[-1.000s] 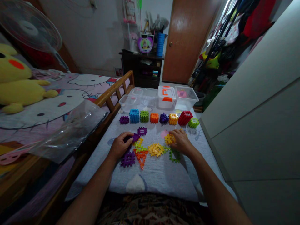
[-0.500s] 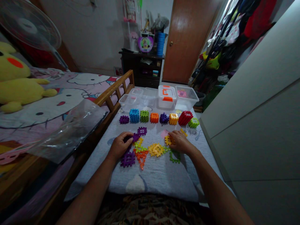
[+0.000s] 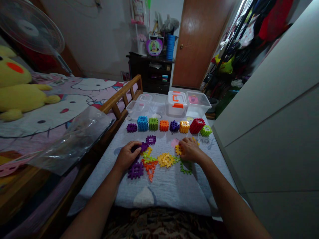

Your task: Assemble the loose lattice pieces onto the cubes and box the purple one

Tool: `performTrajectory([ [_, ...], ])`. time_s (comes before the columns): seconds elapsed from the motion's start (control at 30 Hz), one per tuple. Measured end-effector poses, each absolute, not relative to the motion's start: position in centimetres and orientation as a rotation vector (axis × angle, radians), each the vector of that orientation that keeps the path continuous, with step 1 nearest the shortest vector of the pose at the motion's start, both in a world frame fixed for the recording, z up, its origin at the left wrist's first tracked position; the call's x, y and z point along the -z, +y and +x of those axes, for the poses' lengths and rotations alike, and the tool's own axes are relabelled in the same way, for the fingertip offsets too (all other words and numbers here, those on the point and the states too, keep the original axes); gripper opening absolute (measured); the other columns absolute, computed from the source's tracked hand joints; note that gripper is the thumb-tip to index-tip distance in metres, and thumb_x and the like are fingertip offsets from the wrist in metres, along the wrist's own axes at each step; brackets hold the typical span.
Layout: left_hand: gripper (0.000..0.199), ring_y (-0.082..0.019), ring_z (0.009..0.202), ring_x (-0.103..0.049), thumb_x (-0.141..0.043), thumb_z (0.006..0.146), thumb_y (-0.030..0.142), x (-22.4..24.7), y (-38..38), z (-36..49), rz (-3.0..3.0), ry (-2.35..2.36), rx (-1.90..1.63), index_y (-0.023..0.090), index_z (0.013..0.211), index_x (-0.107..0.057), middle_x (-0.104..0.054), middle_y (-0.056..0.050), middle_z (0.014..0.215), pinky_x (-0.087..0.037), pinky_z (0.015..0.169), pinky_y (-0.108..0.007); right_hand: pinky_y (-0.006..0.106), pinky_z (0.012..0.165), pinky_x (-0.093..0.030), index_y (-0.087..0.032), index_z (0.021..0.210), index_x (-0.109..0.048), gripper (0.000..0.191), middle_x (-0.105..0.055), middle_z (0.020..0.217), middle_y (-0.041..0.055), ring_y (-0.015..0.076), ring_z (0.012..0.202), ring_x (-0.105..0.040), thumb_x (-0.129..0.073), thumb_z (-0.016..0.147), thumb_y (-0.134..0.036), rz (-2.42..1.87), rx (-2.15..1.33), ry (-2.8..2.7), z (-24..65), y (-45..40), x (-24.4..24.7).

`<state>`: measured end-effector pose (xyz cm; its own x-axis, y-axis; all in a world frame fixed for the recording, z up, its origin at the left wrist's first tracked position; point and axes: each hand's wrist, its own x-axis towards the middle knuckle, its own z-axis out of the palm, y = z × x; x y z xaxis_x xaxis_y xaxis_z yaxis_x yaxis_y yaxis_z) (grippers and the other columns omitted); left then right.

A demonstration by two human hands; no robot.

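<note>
My left hand (image 3: 129,154) is curled at the left, thumb and fingers closed at the edge of a purple interlocking block (image 3: 144,146); the hand hides part of it. Another purple piece (image 3: 151,139) lies just beyond, and a larger purple square (image 3: 136,170) is below the hand. My right hand (image 3: 191,150) closes from above on a yellow-orange block (image 3: 177,150), covering much of it. Between the hands are a yellow block (image 3: 166,160), orange triangular pieces (image 3: 150,169) and yellow-green pieces (image 3: 149,157). A green open-frame piece (image 3: 185,167) lies below my right hand.
Stacked blocks stand in a row behind, including a blue stack (image 3: 143,123) and a red stack (image 3: 197,125). Clear plastic bins and a lidded box (image 3: 177,103) are at the far end. A wooden bed rail (image 3: 124,94) borders the left, a pale cabinet (image 3: 269,126) the right.
Almost nothing differs. Both hands stay at the same blocks, with my right hand shifted very slightly to the left.
</note>
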<state>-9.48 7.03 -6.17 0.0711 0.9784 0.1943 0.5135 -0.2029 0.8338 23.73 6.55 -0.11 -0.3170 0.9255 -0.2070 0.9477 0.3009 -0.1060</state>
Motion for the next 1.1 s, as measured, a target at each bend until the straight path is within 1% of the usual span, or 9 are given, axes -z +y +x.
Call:
performTrajectory([
  [0.17, 0.03, -0.026, 0.104, -0.066, -0.06, 0.082, 0.041, 6.5, 7.1, -9.7, 1.786, 1.472, -1.036, 0.019, 0.099, -0.071, -0.072, -0.008, 0.107, -0.049, 0.101, -0.042, 0.041, 0.094, -0.038, -0.018, 0.113, -0.065, 0.041, -0.06, 0.12, 0.0146, 0.0327, 0.111, -0.051, -0.065, 0.075, -0.033, 1.774, 0.284, 2.448, 23.6, 6.6, 0.1],
  [0.37, 0.03, -0.025, 0.104, -0.067, -0.061, 0.083, 0.042, 6.8, 7.2, -9.8, 1.788, 1.476, -1.032, 0.02, 0.1, -0.071, -0.072, -0.008, 0.107, -0.049, 0.101, -0.042, 0.039, 0.091, -0.039, -0.017, 0.107, -0.064, 0.038, -0.06, 0.114, 0.0136, 0.0299, 0.105, -0.051, -0.068, 0.071, -0.031, 1.756, 0.242, 2.498, 23.3, 6.5, 0.1],
  [0.5, 0.029, -0.025, 0.103, -0.067, -0.061, 0.084, 0.043, 6.6, 7.1, -9.8, 1.793, 1.481, -1.026, 0.021, 0.099, -0.071, -0.072, -0.007, 0.107, -0.05, 0.1, -0.042, 0.04, 0.094, -0.039, -0.018, 0.109, -0.063, 0.042, -0.059, 0.118, 0.0129, 0.0303, 0.109, -0.049, -0.07, 0.071, -0.035, 1.807, 0.136, 2.584, 24.1, 7.8, -1.3],
  [0.63, 0.029, -0.025, 0.104, -0.067, -0.061, 0.084, 0.043, 6.5, 7.1, -9.8, 1.797, 1.477, -1.016, 0.02, 0.099, -0.071, -0.072, -0.007, 0.107, -0.049, 0.101, -0.042, 0.044, 0.105, -0.033, -0.018, 0.117, -0.062, 0.051, -0.054, 0.133, 0.0139, 0.0335, 0.123, -0.043, -0.07, 0.074, -0.045, 1.885, -0.111, 2.671, 26.0, 11.6, -4.4],
  [0.7, 0.029, -0.025, 0.104, -0.067, -0.06, 0.084, 0.043, 6.6, 7.2, -9.8, 1.8, 1.481, -1.011, 0.02, 0.1, -0.071, -0.072, -0.007, 0.107, -0.05, 0.1, -0.041, 0.047, 0.108, -0.03, -0.02, 0.116, -0.064, 0.049, -0.052, 0.135, 0.0128, 0.0351, 0.126, -0.04, -0.072, 0.072, -0.042, 1.878, -0.184, 2.642, 26.9, 14.0, -5.8],
  [0.77, 0.03, -0.025, 0.103, -0.067, -0.061, 0.084, 0.043, 6.6, 7.2, -9.8, 1.801, 1.487, -1.011, 0.02, 0.1, -0.071, -0.072, -0.007, 0.107, -0.05, 0.1, -0.041, 0.05, 0.112, -0.025, -0.021, 0.117, -0.066, 0.05, -0.051, 0.138, 0.0126, 0.0363, 0.13, -0.037, -0.074, 0.07, -0.036, 1.865, -0.189, 2.562, 27.5, 16.1, -6.5],
  [0.9, 0.029, -0.025, 0.103, -0.067, -0.06, 0.084, 0.042, 6.7, 7.1, -9.8, 1.805, 1.48, -1.02, 0.021, 0.1, -0.071, -0.072, -0.007, 0.106, -0.051, 0.099, -0.04, 0.056, 0.115, -0.018, -0.023, 0.118, -0.068, 0.052, -0.051, 0.14, 0.0118, 0.0367, 0.133, -0.036, -0.075, 0.067, -0.03, 1.839, -0.118, 2.424, 27.9, 19.0, -6.1],
  [1.1, 0.028, -0.025, 0.103, -0.067, -0.06, 0.084, 0.042, 6.4, 7.1, -9.7, 1.801, 1.49, -1.012, 0.021, 0.098, -0.072, -0.072, -0.007, 0.106, -0.051, 0.098, -0.04, 0.058, 0.117, -0.015, -0.026, 0.117, -0.07, 0.051, -0.051, 0.143, 0.0098, 0.0367, 0.136, -0.035, -0.077, 0.067, -0.03, 1.782, -0.061, 2.377, 27.9, 20.5, -4.7],
])
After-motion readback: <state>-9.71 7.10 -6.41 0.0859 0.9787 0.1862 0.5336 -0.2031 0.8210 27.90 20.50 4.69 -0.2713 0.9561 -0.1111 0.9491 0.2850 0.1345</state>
